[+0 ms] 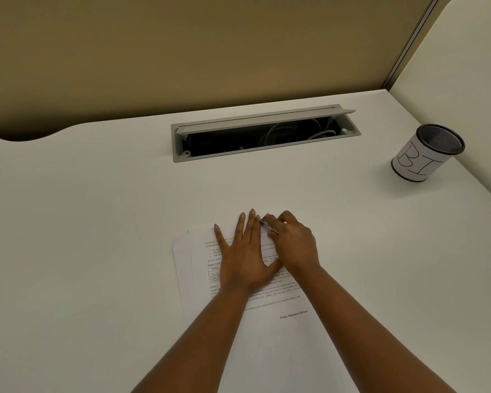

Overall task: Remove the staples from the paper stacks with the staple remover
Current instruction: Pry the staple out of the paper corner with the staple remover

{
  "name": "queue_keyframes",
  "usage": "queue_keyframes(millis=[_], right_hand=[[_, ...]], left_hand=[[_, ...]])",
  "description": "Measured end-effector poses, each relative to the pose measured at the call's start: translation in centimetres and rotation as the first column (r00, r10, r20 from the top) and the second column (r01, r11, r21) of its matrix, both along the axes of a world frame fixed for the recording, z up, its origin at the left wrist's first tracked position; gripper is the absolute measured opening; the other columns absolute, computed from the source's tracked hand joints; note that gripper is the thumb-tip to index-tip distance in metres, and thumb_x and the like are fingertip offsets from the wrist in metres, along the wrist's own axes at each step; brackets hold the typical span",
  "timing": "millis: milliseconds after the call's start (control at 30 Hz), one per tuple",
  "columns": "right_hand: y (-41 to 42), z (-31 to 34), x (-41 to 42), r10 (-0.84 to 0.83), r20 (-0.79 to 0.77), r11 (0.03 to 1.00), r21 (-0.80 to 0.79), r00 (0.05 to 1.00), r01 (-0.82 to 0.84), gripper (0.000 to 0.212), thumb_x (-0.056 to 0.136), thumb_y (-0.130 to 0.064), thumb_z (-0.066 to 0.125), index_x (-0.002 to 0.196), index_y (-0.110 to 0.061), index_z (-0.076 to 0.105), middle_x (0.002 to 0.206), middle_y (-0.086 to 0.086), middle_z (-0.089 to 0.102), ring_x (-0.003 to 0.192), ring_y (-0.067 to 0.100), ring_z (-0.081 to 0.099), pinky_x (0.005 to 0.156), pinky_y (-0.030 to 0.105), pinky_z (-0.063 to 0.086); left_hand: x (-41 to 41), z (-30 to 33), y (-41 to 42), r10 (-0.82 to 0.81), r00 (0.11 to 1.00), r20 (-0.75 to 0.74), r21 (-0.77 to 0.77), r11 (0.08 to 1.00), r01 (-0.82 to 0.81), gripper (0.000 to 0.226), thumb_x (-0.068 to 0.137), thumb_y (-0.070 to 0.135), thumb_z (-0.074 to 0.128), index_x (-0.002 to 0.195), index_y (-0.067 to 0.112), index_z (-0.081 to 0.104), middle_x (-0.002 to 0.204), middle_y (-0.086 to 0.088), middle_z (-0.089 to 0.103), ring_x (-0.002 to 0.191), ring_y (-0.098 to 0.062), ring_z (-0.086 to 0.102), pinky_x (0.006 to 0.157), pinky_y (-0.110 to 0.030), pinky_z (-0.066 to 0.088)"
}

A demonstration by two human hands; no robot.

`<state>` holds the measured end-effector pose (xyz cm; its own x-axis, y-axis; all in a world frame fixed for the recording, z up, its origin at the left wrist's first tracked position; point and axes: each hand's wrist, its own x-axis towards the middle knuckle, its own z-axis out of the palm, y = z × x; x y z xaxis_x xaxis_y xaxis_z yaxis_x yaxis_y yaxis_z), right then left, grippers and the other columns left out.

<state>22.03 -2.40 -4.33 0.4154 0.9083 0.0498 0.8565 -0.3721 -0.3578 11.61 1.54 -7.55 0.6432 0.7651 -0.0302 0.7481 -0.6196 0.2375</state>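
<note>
Left hand (244, 251) spread flat on the printed paper stack (267, 304), fingers straight, pinning the far half down. Just right of that hand, right hand (294, 245) with its grip curled tight around the staple remover (268, 226), metal tip down at the stack's far edge, close beside the left fingertips (251, 212). Staple itself too small to make out. Second sheet (180, 251) peeking out left of the stack.

Risks, as a judgement: top page tearing at the corner if pulled before the tip sits fully under the staple; tip skidding into the left fingers (very little room between them); stack sliding on the smooth tabletop (97, 222) should the flat palm ease off. Mesh cup (427, 153) well right of the stack, cable tray (264, 134) beyond it, neither in the way.
</note>
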Motion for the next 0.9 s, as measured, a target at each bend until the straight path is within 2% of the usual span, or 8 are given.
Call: queue_keyframes(millis=[67, 167, 233, 433, 633, 700, 833, 900], right_hand=[[-0.5, -0.1, 0.4, -0.028, -0.050, 0.997, 0.068, 0.998, 0.032, 0.032, 0.089, -0.018, 0.052, 0.119, -0.026, 0.056, 0.102, 0.003, 0.059, 0.080, 0.020, 0.061, 0.063, 0.025, 0.044], [-1.3, -0.2, 1.3, -0.246, -0.191, 0.934, 0.217, 0.950, 0.285, 0.031, 0.088, -0.020, 0.054, 0.118, -0.027, 0.058, 0.104, 0.004, 0.061, 0.082, 0.019, 0.060, 0.066, 0.022, 0.039], [-1.6, -0.3, 1.8, -0.331, -0.123, 0.902, 0.250, 0.936, 0.352, 0.033, 0.089, -0.016, 0.053, 0.121, -0.022, 0.054, 0.110, 0.010, 0.058, 0.083, 0.026, 0.061, 0.065, 0.026, 0.040], [-2.1, -0.6, 3.2, -0.338, 0.088, 0.936, 0.135, 0.937, 0.325, 0.045, 0.088, -0.002, 0.044, 0.133, -0.010, 0.042, 0.126, 0.019, 0.048, 0.104, 0.035, 0.050, 0.085, 0.041, 0.042], [-2.7, -0.8, 3.4, -0.302, 0.127, 0.949, 0.133, 0.945, 0.285, 0.047, 0.081, 0.009, 0.049, 0.126, -0.004, 0.050, 0.112, 0.023, 0.057, 0.088, 0.038, 0.054, 0.075, 0.041, 0.043], [-2.7, -0.6, 3.4, -0.295, 0.075, 0.946, 0.159, 0.952, 0.281, 0.043, 0.083, 0.005, 0.050, 0.125, -0.006, 0.052, 0.114, 0.022, 0.058, 0.092, 0.038, 0.055, 0.078, 0.041, 0.044], [-2.0, 0.5, 2.5, -0.228, -0.303, 0.922, 0.238, 0.925, 0.305, 0.031, 0.091, -0.017, 0.048, 0.121, -0.019, 0.056, 0.111, 0.012, 0.064, 0.096, 0.025, 0.059, 0.078, 0.025, 0.042], [-1.5, 0.9, 1.9, -0.186, -0.390, 0.943, 0.187, 0.902, 0.275, 0.032, 0.089, -0.024, 0.054, 0.120, -0.020, 0.057, 0.109, 0.009, 0.067, 0.094, 0.020, 0.062, 0.078, 0.021, 0.041]], left_hand=[[0.1, -0.1, 0.0, 0.014, 1.000, 0.010, 0.005, 1.000, -0.014, 0.097, 0.071, 0.081, 0.013, 0.144, 0.022, -0.011, 0.156, 0.003, -0.013, 0.143, -0.015, -0.016, 0.101, -0.056, -0.029], [0.1, -0.3, -0.1, 0.012, 0.999, 0.037, 0.012, 1.000, -0.013, 0.097, 0.067, 0.084, 0.004, 0.143, 0.027, -0.014, 0.156, 0.004, -0.012, 0.142, -0.014, -0.016, 0.101, -0.054, -0.032], [0.1, -0.3, -0.1, 0.001, 0.999, 0.050, 0.000, 1.000, -0.001, 0.094, 0.066, 0.085, 0.003, 0.143, 0.033, -0.010, 0.156, 0.004, -0.011, 0.140, -0.013, -0.020, 0.100, -0.053, -0.034], [0.0, -0.4, -0.2, 0.002, 0.999, 0.054, -0.002, 1.000, -0.002, 0.085, 0.073, 0.081, 0.014, 0.144, 0.035, 0.004, 0.157, 0.005, 0.000, 0.144, -0.013, -0.007, 0.104, -0.055, -0.028], [-0.2, -0.2, -0.4, 0.006, 0.998, 0.068, -0.004, 1.000, -0.006, 0.079, 0.077, 0.076, 0.018, 0.144, 0.035, 0.012, 0.157, 0.006, 0.004, 0.144, -0.012, -0.003, 0.107, -0.057, -0.021], [-0.2, -0.2, -0.4, 0.010, 0.998, 0.068, 0.000, 1.000, -0.010, 0.079, 0.077, 0.076, 0.018, 0.144, 0.034, 0.012, 0.157, 0.007, 0.004, 0.144, -0.011, -0.004, 0.108, -0.057, -0.021], [-0.1, -0.2, -0.3, 0.038, 0.997, 0.067, -0.003, 0.999, -0.038, 0.093, 0.070, 0.082, 0.007, 0.145, 0.028, 0.000, 0.157, 0.009, -0.003, 0.138, -0.006, -0.017, 0.105, -0.054, -0.028], [0.0, -0.1, -0.2, 0.041, 0.997, 0.060, -0.004, 0.999, -0.041, 0.098, 0.065, 0.085, -0.001, 0.145, 0.027, -0.005, 0.156, 0.010, -0.006, 0.140, -0.007, -0.018, 0.105, -0.054, -0.028]])
